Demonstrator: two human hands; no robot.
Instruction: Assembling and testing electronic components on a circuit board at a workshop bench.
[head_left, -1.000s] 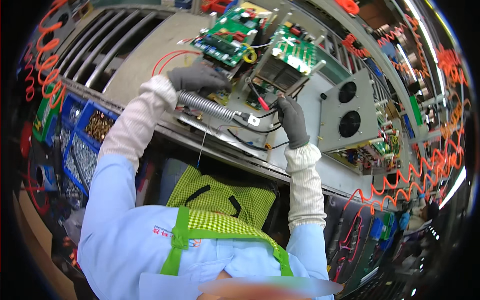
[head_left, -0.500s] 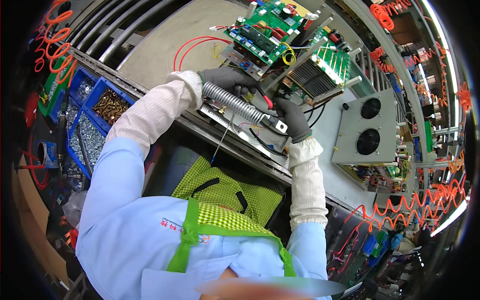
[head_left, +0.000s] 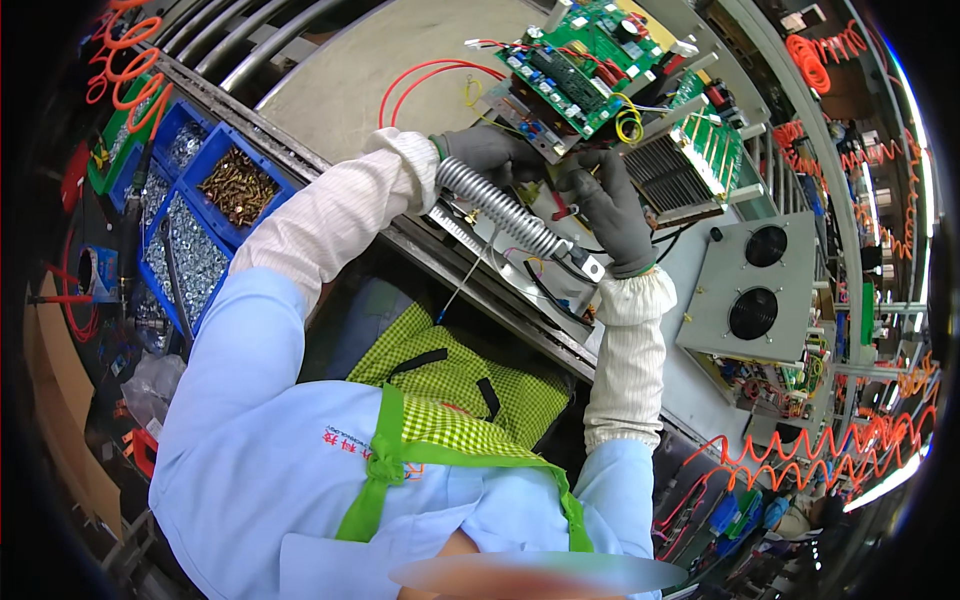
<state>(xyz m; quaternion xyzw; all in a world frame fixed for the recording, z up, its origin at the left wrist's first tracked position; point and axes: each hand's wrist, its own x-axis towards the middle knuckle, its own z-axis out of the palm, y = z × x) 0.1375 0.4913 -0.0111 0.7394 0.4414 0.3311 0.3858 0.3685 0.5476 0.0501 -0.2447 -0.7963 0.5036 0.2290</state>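
Note:
Both my hands wear dark grey gloves and meet beside a green circuit board assembly (head_left: 570,75) on the bench. My left hand (head_left: 487,152) is closed below the board's near edge, its fingertips hidden in shadow. Bent fingers of my right hand (head_left: 618,215) reach in from the other side, closed close to the left fingertips; what they pinch is hidden. A red-sleeved cable end (head_left: 562,206) shows between the two hands. A large metal coil spring (head_left: 500,205) lies slantwise in front of my left wrist, with a flat holed tab at its right end.
Blue bins (head_left: 237,190) of brass screws and silver fasteners stand at the left. A grey metal case with two black fans (head_left: 753,314) sits at the right, near a finned heat sink (head_left: 670,172). Red wires (head_left: 420,75) loop behind my left hand. Orange coiled hoses (head_left: 820,455) hang at the sides.
My right hand has moved away from me, up toward the board, its fingers now beside the left ones. The red cable end sits lower against the right fingers. The whole view has shifted slightly.

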